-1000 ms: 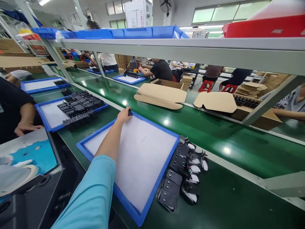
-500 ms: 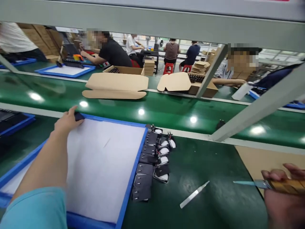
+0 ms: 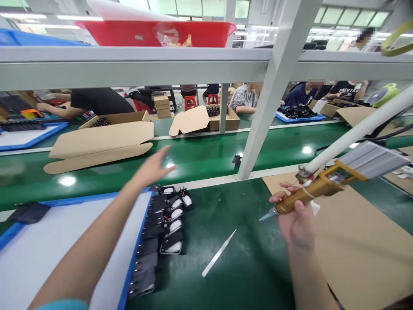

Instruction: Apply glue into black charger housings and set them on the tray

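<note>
My left hand [image 3: 154, 168] is empty, fingers spread, stretched out above the green belt beyond the blue-edged tray [image 3: 130, 275]. A black part [image 3: 32, 212] rests on the tray's far left corner. In my right hand [image 3: 298, 221] is a golden-brown glue gun [image 3: 298, 196] with a pale blue nozzle [image 3: 267, 215] pointing down to the left. Beside the tray's right edge lie black flat housings [image 3: 146, 258] in a column, next to several pieces with white oval parts [image 3: 176, 226]. Silver tweezers [image 3: 219, 253] lie on the dark green table.
A slanting grey post [image 3: 261, 116] rises from the rail behind the table. Across the green belt [image 3: 200, 155] stand open cartons with cardboard flaps [image 3: 103, 137]. One small black part [image 3: 237, 159] sits near the post. Brown cardboard [image 3: 358, 241] covers the right side. People work beyond.
My left hand has let go of the black part at the tray's far edge and moved right, over the belt. The glue gun has come further into view as the camera turned right.
</note>
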`<state>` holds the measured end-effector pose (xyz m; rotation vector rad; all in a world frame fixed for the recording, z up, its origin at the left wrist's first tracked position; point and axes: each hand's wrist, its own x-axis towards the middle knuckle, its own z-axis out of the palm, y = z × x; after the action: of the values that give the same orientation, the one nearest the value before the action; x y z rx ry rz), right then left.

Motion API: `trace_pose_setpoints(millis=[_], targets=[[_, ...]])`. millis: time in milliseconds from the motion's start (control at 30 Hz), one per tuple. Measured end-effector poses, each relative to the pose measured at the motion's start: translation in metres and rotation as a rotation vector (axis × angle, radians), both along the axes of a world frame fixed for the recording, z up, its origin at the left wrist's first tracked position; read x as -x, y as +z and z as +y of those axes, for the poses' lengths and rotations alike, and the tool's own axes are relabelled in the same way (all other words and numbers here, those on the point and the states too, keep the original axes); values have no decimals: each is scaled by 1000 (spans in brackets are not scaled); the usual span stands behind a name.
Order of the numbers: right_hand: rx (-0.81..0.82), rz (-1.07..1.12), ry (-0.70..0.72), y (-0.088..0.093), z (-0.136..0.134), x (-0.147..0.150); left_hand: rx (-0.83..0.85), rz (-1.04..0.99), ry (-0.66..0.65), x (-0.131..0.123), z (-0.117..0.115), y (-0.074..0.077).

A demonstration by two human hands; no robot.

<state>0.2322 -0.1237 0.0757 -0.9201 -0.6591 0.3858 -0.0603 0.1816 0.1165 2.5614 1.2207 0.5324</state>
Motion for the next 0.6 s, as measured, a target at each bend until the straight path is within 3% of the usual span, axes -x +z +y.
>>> trace_pose_setpoints(millis=[67,100,200,267,333,433,600], targets=[[2,-9,25,0,-2,0,100,45,-275,-89,-19,-7],[3,-14,33,1,-3,1,159,65,-346,-130,-27,-11],[4,-23,44,2,-7,4,207,61,-393,-224,-39,-22],[9,-18,71,2,-7,7,246,49,-374,-257,-38,-29],[20,-8,118,4,-8,9,285,25,-334,-270,-36,-34],[51,32,167,6,-10,9,285,9,-251,-268,-40,-32],[126,196,94,-6,-16,-12,210,20,-109,-231,-69,-9]])
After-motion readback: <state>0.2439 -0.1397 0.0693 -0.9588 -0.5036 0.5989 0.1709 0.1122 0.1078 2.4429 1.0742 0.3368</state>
